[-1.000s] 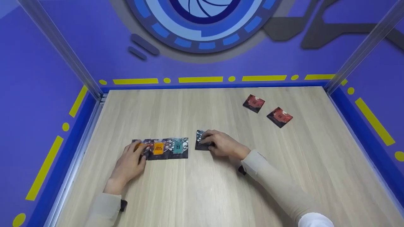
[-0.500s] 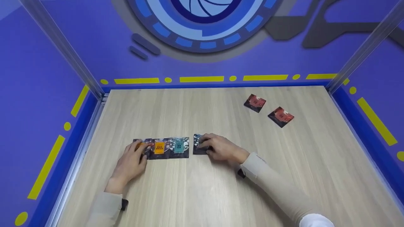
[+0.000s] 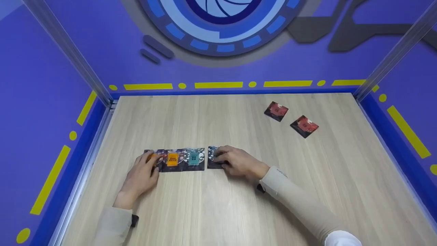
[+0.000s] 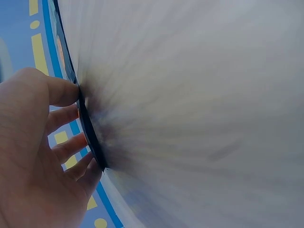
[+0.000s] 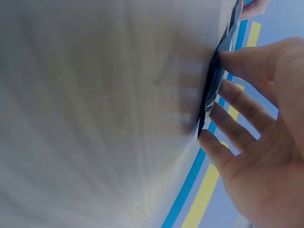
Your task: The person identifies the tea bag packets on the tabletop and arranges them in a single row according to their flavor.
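Observation:
Three flat square sachets lie in a touching row in the head view: one with an orange label (image 3: pixel 172 159), one with a teal label (image 3: pixel 194 159) to its right, and a leftmost sachet (image 3: pixel 157 166) mostly covered by my left hand (image 3: pixel 139 177). My left fingertips rest on that one, and the thumb is at its near edge. Just right of the row, my right hand (image 3: pixel 240 163) holds a dark sachet with a blue-white pattern (image 3: pixel 212 164) under its bent fingers. A narrow gap separates it from the teal one. The right thumb (image 5: pixel 232 57) touches its edge.
Two red-labelled sachets, a nearer one (image 3: pixel 304 126) and a farther one (image 3: pixel 276 111), lie tilted at the back right of the wooden table (image 3: pixel 191 212). Blue panels (image 3: pixel 102 44) rise behind and along both sides.
My right hand has slid its sachet left and toward me, level with the row, and the gap has narrowed. The left hand stays on the leftmost sachet.

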A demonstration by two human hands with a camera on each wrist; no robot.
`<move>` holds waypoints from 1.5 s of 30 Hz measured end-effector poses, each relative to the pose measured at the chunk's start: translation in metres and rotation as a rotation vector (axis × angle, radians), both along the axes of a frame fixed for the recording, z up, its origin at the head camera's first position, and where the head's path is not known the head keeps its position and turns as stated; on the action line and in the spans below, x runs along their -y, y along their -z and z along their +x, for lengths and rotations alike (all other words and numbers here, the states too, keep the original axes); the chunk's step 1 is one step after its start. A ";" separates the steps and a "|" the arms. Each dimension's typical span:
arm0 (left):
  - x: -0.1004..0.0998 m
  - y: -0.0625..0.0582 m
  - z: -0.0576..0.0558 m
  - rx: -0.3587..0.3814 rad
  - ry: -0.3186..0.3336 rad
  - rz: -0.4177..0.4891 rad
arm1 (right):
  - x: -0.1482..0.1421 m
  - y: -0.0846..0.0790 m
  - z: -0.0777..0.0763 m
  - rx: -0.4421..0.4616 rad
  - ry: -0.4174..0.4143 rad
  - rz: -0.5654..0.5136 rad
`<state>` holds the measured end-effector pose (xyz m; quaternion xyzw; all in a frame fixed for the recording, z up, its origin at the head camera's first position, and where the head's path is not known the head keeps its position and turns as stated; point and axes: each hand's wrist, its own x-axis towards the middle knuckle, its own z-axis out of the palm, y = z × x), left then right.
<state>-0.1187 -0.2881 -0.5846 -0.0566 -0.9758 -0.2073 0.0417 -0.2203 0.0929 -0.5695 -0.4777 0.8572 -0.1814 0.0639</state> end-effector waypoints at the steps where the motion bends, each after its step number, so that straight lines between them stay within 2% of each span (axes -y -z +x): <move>1: 0.000 0.000 0.000 0.002 -0.001 -0.003 | 0.000 0.000 0.001 -0.002 0.001 0.010; 5: 0.000 0.001 0.000 0.019 -0.007 -0.009 | 0.003 -0.001 0.003 -0.004 -0.004 0.041; 14: 0.000 -0.001 -0.002 0.016 0.005 -0.010 | 0.005 0.000 0.004 -0.029 -0.029 0.019; 24: 0.000 -0.001 -0.002 0.018 0.001 -0.014 | 0.001 -0.003 0.003 -0.017 0.018 -0.012; 32: 0.000 -0.001 -0.002 0.026 -0.007 -0.013 | -0.015 -0.006 -0.012 -0.033 0.104 -0.025; 39: -0.001 -0.002 -0.003 0.013 0.000 -0.014 | -0.034 -0.002 -0.032 -0.009 0.190 -0.057; 45: -0.001 -0.001 -0.001 0.004 0.006 -0.008 | -0.049 0.002 -0.047 0.002 0.231 -0.084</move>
